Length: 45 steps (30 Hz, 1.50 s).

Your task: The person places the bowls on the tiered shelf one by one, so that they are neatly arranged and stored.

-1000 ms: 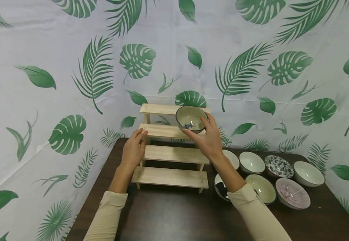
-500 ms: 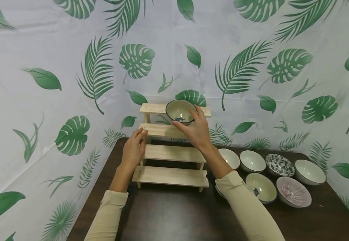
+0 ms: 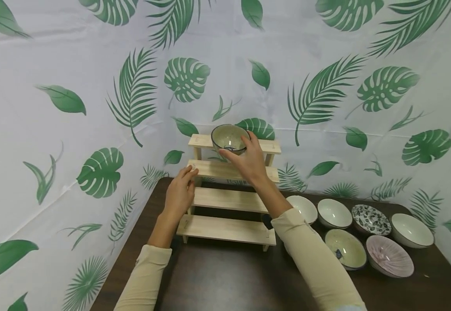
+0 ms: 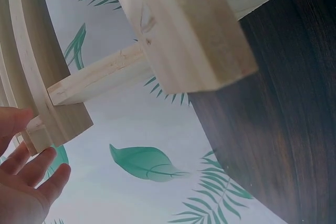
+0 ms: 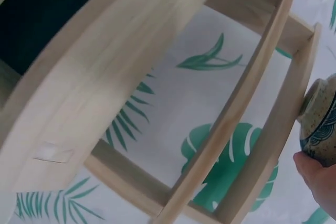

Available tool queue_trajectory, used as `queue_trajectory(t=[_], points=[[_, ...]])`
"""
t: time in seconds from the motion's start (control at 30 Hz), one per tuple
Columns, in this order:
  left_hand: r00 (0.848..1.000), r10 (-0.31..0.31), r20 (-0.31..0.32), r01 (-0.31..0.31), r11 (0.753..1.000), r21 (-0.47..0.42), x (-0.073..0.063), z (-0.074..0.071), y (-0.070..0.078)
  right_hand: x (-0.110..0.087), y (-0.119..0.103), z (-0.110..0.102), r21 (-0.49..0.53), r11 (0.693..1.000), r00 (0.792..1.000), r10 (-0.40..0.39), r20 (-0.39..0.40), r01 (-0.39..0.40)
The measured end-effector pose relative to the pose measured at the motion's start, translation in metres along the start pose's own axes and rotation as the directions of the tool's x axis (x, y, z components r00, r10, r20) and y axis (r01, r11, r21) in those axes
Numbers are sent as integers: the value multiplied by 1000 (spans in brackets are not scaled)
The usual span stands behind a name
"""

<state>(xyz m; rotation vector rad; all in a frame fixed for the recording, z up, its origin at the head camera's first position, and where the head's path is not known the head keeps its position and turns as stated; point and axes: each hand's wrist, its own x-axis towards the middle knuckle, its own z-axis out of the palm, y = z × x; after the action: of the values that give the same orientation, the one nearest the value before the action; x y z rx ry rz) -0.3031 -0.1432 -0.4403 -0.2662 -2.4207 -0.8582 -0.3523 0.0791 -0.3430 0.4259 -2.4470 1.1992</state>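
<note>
A pale wooden tiered stand [image 3: 225, 229] with several steps rises from the dark table. My left hand [image 3: 180, 192] grips the left end of its second step from the top; in the left wrist view the thumb lies on one side of the board and the fingers [image 4: 55, 179] on the other. A greenish-beige bowl [image 3: 229, 137] with a dark blue rim is pinched in my right hand [image 3: 250, 162] at the top step. The right wrist view shows the foot of this speckled bowl [image 5: 320, 119] close to the top board; whether they touch, I cannot tell.
Right of the stand sit several bowls: white ones [image 3: 334, 213], a black-and-white floral one [image 3: 371, 219], a greenish one [image 3: 347, 250] and a pink streaked one [image 3: 390, 257]. My right forearm hides part of them. A leaf-printed cloth [image 3: 248, 99] hangs behind the table [image 3: 217, 276].
My right hand has carried the bowl leftward and up from the stand's right side to above the top step. My left hand has kept its grip on the step's end.
</note>
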Motion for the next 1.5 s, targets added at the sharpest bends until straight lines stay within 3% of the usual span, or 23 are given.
queue_trajectory(t=[0.57, 0.8, 0.97, 1.23, 1.5], points=[[999, 18, -27, -18, 1000, -14, -2, 2, -2, 30, -14, 18, -18, 1000, 999, -25, 36, 26], [1000, 7, -14, -7, 1000, -22, -2, 2, 0, 42, -19, 18, -26, 999, 996, 20, 86, -18], [1000, 11, -27, -12, 1000, -12, -3, 2, -1, 48, -21, 24, -23, 999, 993, 32, 115, -30], [1000, -17, 18, 17, 1000, -3, -7, 2, -1, 51, -23, 37, -31, 998, 992, 54, 116, -51], [1000, 1, -9, -1, 1000, -7, -6, 0, -1, 57, -30, 47, -26, 998, 991, 52, 121, -49]])
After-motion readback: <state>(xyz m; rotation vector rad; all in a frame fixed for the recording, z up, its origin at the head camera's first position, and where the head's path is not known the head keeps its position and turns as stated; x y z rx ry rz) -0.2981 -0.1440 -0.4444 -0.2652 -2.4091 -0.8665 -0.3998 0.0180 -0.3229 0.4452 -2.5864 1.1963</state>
